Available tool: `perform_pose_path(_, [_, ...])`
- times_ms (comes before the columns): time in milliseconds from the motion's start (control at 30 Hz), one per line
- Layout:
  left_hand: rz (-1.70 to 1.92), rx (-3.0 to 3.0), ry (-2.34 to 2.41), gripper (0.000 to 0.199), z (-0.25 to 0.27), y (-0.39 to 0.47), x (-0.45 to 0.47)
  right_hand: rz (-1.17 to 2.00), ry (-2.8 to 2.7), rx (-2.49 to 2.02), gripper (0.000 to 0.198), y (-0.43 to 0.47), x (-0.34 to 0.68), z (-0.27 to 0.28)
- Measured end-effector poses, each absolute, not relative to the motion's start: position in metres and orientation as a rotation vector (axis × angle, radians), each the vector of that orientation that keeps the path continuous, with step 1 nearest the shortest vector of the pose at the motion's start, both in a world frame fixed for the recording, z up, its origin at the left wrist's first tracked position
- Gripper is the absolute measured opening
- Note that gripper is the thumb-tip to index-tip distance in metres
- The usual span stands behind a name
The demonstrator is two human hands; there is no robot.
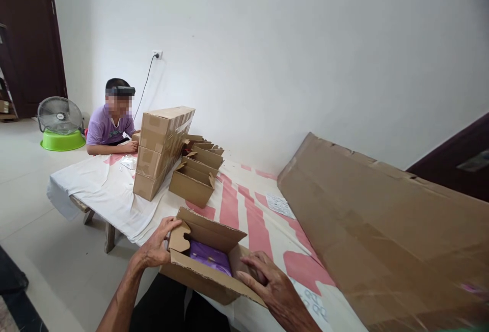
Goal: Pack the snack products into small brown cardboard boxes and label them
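Note:
An open cardboard box is tilted in front of me at the table's near edge, above my lap. Purple wrapped contents lie inside it. My left hand grips the box's left end, with fingers over the top edge beside a folded-in end flap. At the right end, my right hand has its fingers curled over the inner side of the box, the thumb near the front wall. Part of that end is hidden by the hand.
Several open cardboard boxes line the table beyond, beside a stack of taped cartons. A large cardboard sheet leans along the right. Another person rests their arms on the far end. A fan stands behind.

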State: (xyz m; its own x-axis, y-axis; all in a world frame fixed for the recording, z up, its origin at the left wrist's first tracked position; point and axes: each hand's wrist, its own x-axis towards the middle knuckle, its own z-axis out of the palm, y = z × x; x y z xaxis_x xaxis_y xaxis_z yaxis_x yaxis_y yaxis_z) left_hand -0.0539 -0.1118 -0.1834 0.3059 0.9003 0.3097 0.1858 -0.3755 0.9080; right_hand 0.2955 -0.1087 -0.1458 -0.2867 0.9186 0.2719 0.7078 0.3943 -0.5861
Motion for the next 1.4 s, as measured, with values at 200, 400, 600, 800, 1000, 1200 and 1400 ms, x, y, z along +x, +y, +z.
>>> perform_pose_path(200, [1.137,1.797,0.975,0.092,-0.184,-0.111,-0.053,0.491,-2.117,-1.374,0.039,-0.111,0.296,-0.144])
perform_pose_path(400, [1.145,1.797,0.985,0.09,-0.185,-0.111,-0.053,0.45,-2.118,-1.342,0.039,-0.111,0.296,-0.148])
perform_pose_path(600, [1.156,1.803,1.007,0.089,-0.182,-0.113,-0.052,0.414,-2.109,-1.298,0.04,-0.11,0.299,-0.156])
perform_pose_path(800, [1.164,1.795,1.005,0.089,-0.182,-0.114,-0.051,0.383,-2.108,-1.292,0.04,-0.11,0.299,-0.156])
perform_pose_path(1000, [1.147,1.798,1.016,0.09,-0.178,-0.115,-0.051,0.476,-2.143,-1.335,0.04,-0.116,0.291,-0.147])
perform_pose_path(1200, [1.149,1.798,1.022,0.091,-0.174,-0.117,-0.05,0.553,-2.123,-1.399,0.045,-0.121,0.291,-0.144])
perform_pose_path(1400, [1.133,1.786,1.02,0.092,-0.173,-0.117,-0.049,0.497,-2.132,-1.391,0.043,-0.121,0.291,-0.146])
